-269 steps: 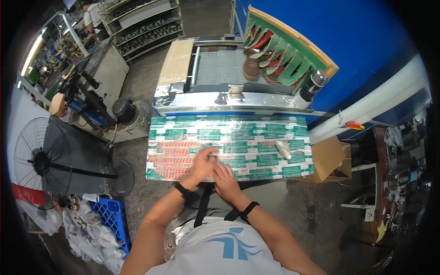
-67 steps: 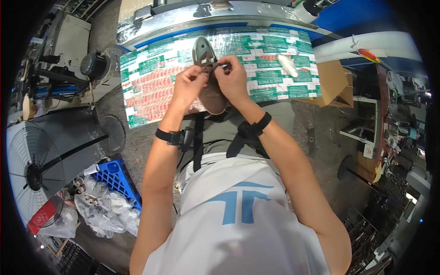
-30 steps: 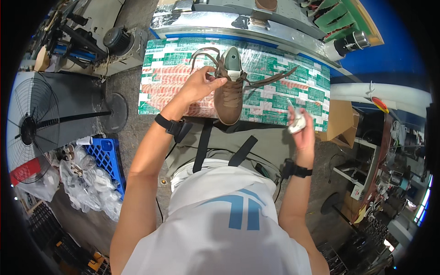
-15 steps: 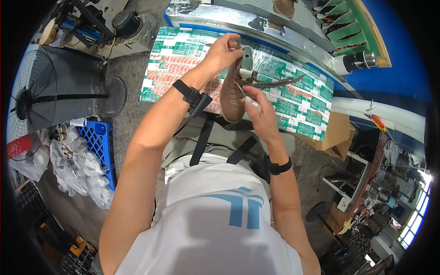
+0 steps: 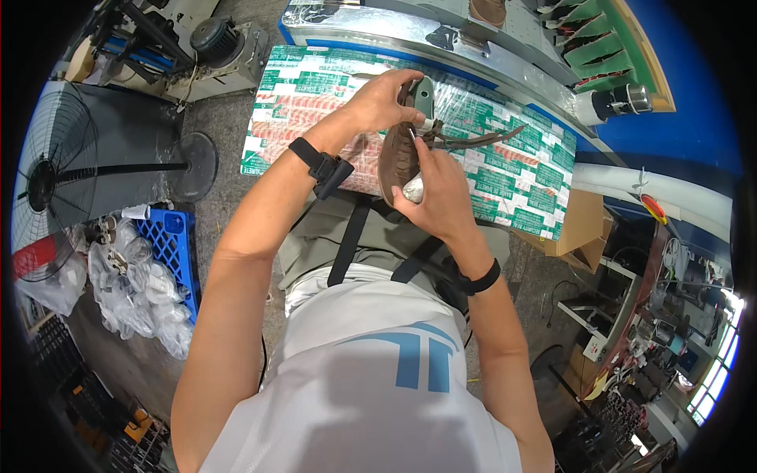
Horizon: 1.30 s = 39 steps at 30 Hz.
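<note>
A brown shoe [image 5: 392,162] with a green last [image 5: 423,101] inside it is held over the taped table top, toe toward me. My left hand [image 5: 382,102] grips it at the ankle opening, thumb across the top by the last. My right hand [image 5: 443,193] is closed around a small tool with a whitish handle [image 5: 413,188]. The tool's thin metal shank [image 5: 412,135] points away from me along the shoe's lacing area; its tip's shape is unclear. Loose brown laces [image 5: 485,141] trail right from the shoe.
Green and white printed tape covers the table [image 5: 303,94]. Beyond it runs a metal-edged machine bed [image 5: 378,24] carrying another brown shoe [image 5: 488,11]. A standing fan [image 5: 47,181] and a blue crate [image 5: 169,244] are at left. An open cardboard box [image 5: 587,229] sits at right.
The shoe has tilted, showing more of its side. My left hand has slid nearer the lacing, thumb now over it. My right hand has turned and moved slightly left with the tool.
</note>
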{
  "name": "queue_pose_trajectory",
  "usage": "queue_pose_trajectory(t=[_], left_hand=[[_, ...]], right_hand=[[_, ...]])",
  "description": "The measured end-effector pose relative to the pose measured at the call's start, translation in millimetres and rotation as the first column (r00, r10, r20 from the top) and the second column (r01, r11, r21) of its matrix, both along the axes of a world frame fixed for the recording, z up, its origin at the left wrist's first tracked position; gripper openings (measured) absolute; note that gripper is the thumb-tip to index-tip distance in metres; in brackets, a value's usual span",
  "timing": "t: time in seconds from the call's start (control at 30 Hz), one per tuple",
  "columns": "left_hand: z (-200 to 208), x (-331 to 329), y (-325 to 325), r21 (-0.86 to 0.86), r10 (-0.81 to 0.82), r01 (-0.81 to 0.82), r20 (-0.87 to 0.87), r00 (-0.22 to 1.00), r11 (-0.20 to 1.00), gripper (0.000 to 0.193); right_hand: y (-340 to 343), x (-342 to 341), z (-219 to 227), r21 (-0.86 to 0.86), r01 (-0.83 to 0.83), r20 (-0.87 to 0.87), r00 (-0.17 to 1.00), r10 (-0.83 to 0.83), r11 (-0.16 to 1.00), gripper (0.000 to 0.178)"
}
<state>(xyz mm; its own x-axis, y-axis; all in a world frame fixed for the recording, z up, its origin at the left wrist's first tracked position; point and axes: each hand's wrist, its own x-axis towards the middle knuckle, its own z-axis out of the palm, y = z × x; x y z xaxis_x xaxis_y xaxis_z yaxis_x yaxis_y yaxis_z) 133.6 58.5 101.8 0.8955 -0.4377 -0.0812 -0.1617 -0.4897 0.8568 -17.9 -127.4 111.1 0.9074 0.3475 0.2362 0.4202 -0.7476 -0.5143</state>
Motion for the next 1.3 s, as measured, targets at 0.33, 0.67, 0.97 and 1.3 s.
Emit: queue_pose_trajectory(t=[0.33,0.67,0.97,1.3], left_hand=[[-1,-1,1,0.004,-0.01,0.01,0.005,1.0,1.0,0.075],[-7,2,-4,0.043,-0.009,0.003,0.155,0.988,0.999,0.074],[-8,-30,-20,0.189,-0.049,-0.046,0.469,0.882,0.981,0.077],[-42,4,-50,-0.319,0.42,-0.341,0.224,0.879,0.884,0.013]], right_hand=[[2,4,3,-0.017,-0.007,-0.003,1.0,0.007,1.0,0.086],[6,10,18,0.265,0.012,-0.31,0.948,0.074,0.964,0.064],[34,-50,4,0.156,-0.07,-0.314,0.942,0.117,0.985,0.071],[-25,-53,12,0.118,0.149,-0.166,0.978,-0.128,0.982,0.073]])
